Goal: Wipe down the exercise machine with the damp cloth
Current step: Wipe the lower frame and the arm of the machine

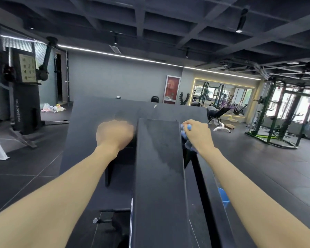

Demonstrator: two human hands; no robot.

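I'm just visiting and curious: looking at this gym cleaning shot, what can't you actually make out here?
All in the head view:
- Left hand: motion-blurred, and its fingers curl behind the central black beam, so whether they grip anything is unclear.
- Blue cloth: mostly covered by the right hand; its size and dampness cannot be told.
- Blue tub: hidden largely behind the machine's side rail and the right forearm.
- Wall chart: figures too small to read.

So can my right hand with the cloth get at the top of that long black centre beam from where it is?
Probably yes. The right hand grips the blue cloth against the beam's right edge, and the beam's top lies bare right beside it. The left hand sits off its left side, out of the way.
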